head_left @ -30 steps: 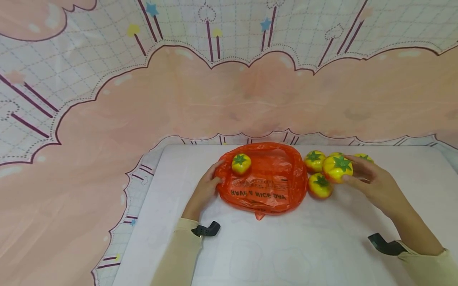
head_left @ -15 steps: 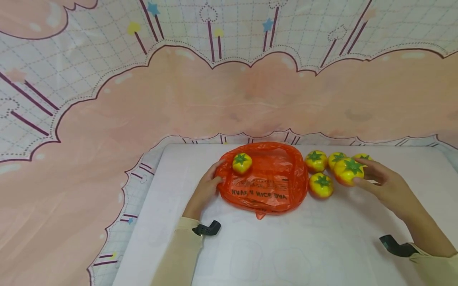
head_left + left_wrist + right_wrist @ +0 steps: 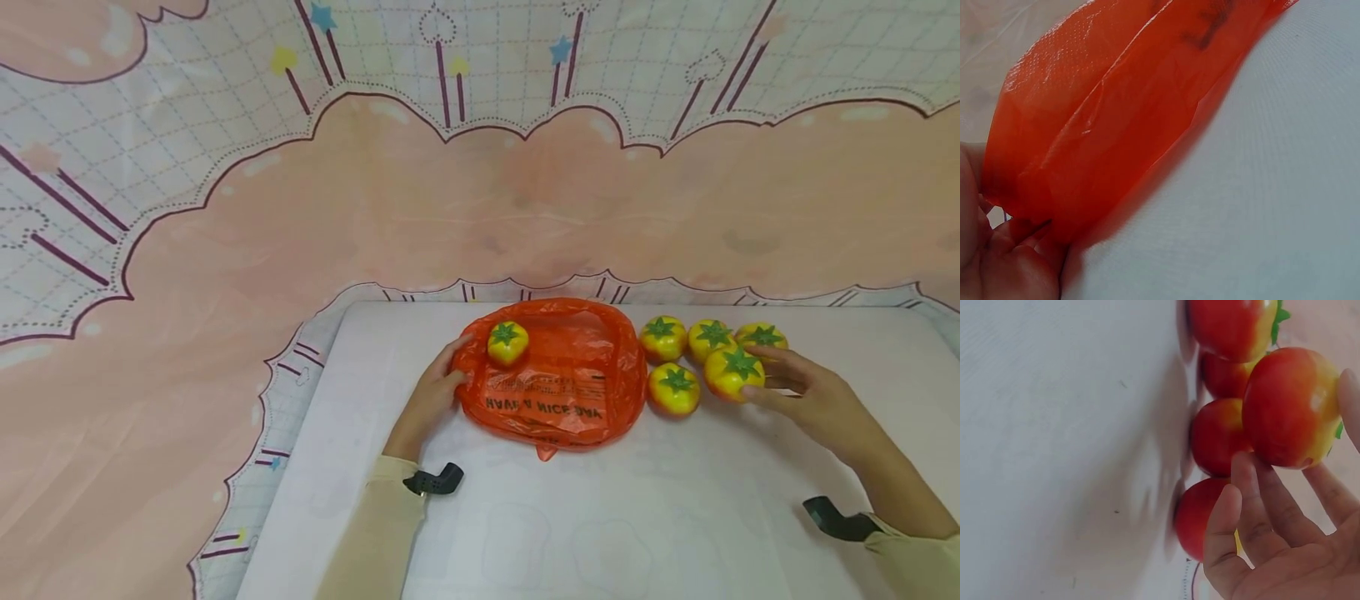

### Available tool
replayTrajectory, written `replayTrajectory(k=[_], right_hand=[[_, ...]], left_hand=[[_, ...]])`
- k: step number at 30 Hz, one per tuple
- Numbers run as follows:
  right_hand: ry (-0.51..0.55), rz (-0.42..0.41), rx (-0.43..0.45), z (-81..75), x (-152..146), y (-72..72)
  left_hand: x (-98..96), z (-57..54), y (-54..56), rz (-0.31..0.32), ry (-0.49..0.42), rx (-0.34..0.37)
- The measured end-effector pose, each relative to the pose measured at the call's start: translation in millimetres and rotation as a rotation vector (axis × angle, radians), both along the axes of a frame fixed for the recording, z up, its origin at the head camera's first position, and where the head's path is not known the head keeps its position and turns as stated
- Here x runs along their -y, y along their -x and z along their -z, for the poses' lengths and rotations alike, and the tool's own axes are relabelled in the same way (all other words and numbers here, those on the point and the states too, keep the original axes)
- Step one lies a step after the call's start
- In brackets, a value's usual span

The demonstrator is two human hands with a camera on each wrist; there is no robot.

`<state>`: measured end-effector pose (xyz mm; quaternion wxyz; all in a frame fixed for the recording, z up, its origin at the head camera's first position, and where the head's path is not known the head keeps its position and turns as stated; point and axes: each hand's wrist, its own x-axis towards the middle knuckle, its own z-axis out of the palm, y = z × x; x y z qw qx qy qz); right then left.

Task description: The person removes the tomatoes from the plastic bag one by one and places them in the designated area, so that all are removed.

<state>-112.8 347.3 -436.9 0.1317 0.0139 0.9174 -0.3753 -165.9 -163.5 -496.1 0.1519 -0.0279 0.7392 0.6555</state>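
A red plastic bag [image 3: 628, 367] lies with its mouth spread wide on the white table, and one yellow-red tomato [image 3: 507, 342] with a green star-shaped top sits at its left inside. My left hand [image 3: 429, 398] grips the bag's left rim; in the left wrist view the fingers [image 3: 1019, 269] pinch the red film. My right hand [image 3: 817, 404] holds another tomato [image 3: 734, 373] between thumb and fingertips, raised off the table in the right wrist view. Close to it stand more tomatoes: one at the bag's edge [image 3: 663, 338], others behind [image 3: 710, 337], behind right [image 3: 761, 335] and in front left [image 3: 672, 390].
The white table [image 3: 570, 525] extends in front of the bag and to the right. A patterned pink-and-white cloth [image 3: 480, 208] hangs behind the table's far edge and down its left side. Each wrist carries a black camera mount [image 3: 435, 479].
My right hand has moved rightward and slightly toward me with its tomato, uncovering the tomatoes behind. My left hand and the bag have stayed in place.
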Motion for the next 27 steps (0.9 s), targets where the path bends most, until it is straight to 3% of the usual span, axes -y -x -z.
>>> replayTrajectory(k=[27], right_hand=[[-0.03,-0.063,0.058,19.2,-2.3,6.8]], left_hand=[[0.1,0.5,1.1,-0.001,-0.022,0.0]])
